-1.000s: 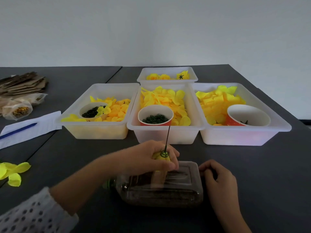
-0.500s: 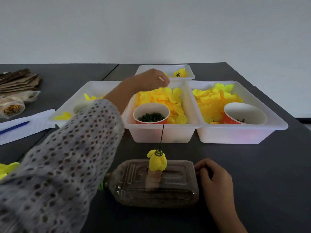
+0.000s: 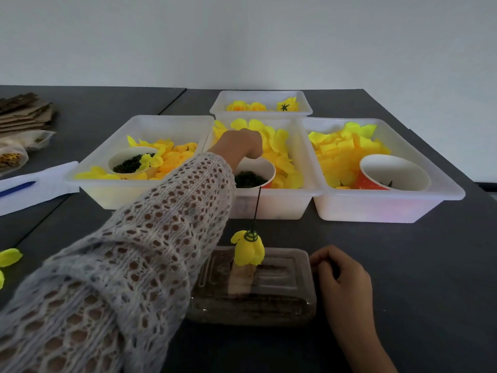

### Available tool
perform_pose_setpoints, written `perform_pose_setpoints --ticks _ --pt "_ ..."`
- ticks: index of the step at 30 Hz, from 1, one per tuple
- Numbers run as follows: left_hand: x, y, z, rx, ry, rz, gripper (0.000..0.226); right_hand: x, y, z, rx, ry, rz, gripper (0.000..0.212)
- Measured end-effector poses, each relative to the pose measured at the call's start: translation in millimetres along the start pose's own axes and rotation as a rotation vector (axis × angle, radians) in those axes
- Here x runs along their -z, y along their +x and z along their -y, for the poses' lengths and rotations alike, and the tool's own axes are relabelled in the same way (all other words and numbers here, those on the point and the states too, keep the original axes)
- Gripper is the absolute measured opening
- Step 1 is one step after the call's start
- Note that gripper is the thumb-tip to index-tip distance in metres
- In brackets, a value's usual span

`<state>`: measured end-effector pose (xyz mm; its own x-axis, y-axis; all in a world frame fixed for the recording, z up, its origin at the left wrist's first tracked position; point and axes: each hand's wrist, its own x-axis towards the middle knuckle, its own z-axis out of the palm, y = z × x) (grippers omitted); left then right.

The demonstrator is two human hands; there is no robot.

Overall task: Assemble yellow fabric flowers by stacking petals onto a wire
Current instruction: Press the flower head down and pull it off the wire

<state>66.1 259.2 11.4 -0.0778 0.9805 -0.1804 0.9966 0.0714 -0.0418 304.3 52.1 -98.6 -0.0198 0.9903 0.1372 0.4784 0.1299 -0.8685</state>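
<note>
A thin dark wire (image 3: pixel 256 208) stands upright from a plastic bottle (image 3: pixel 279 292) lying on its side. Yellow petals (image 3: pixel 248 250) with a green ring on top are threaded on the wire's lower part. My left hand (image 3: pixel 239 144) reaches into the middle bin (image 3: pixel 269 208), its fingers curled down onto the loose yellow petals (image 3: pixel 279 146) just behind a red cup (image 3: pixel 255 175) of dark green pieces. The fingertips are hidden, so a held petal cannot be made out. My right hand (image 3: pixel 341 275) rests on the table with loosely curled fingers against the bottle's right end.
The left bin (image 3: pixel 107 189) holds petals and a cup of green bits. Petals and a red cup (image 3: pixel 392 173) fill the right bin (image 3: pixel 390 208). Finished flowers lie in a smaller back bin (image 3: pixel 261 102). Paper with a blue pen (image 3: pixel 16 188), cardboard and stray petals (image 3: pixel 9 257) are at left.
My left hand let go of the flower on the wire, reached out to the far end of the middle bin, then drew back and dipped onto its petals. The right hand stayed put.
</note>
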Motion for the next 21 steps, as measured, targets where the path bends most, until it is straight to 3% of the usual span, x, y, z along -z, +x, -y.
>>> perform_pose_setpoints --ticks 10,14,21 --pt "12 2 11 0.147 -0.121 -0.034 0.034 0 0 1 -0.016 -0.013 -0.001 0.037" --pt "6 8 13 0.244 -0.111 -0.109 0.073 0 1 0 -0.029 -0.009 0.01 0.037" --pt "7 8 17 0.175 -0.123 -0.059 0.047 0 1 2 -0.029 -0.004 0.013 0.036"
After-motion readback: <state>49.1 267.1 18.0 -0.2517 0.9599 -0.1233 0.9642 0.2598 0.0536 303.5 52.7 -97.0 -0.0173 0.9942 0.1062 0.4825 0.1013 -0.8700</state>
